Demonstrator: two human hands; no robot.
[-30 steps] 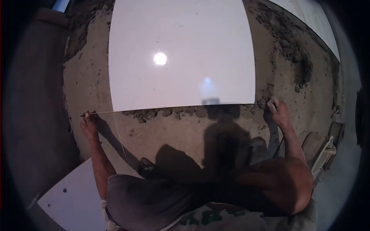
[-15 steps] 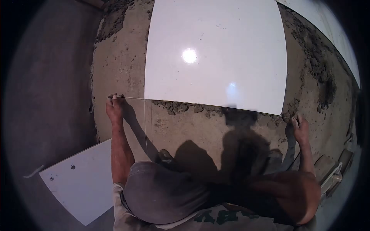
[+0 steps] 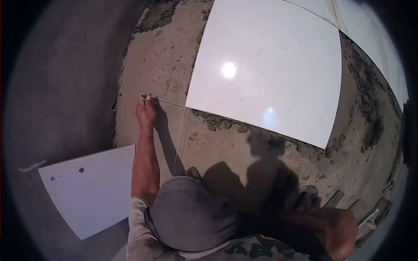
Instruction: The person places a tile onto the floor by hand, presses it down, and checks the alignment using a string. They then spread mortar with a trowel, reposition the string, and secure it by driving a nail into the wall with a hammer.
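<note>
My left hand (image 3: 146,112) is closed in a pinch on a thin pale string (image 3: 170,102), out to the left of a large white tile (image 3: 265,65). From the fingers the string runs to the near left corner of the tile. Another stretch of string (image 3: 179,141) drops from that corner toward my covered knee (image 3: 191,213). The glossy tile reflects a bright light and lies on the mortar bed, with crumbly mortar (image 3: 226,123) along its near edge. My right hand is out of sight; a bare knee (image 3: 337,230) shows at the lower right.
A second white tile (image 3: 93,191) lies at the lower left with small lumps on it. More white tiles (image 3: 370,35) border the upper right. Loose mortar (image 3: 368,100) lines the right gap. Long pieces and a pale looped handle (image 3: 370,219) lie at lower right.
The view has turned, so the tile looks tilted and further right. My right hand, earlier pinching the string at the tile's near right corner, has left the view. My left hand keeps its pinch.
</note>
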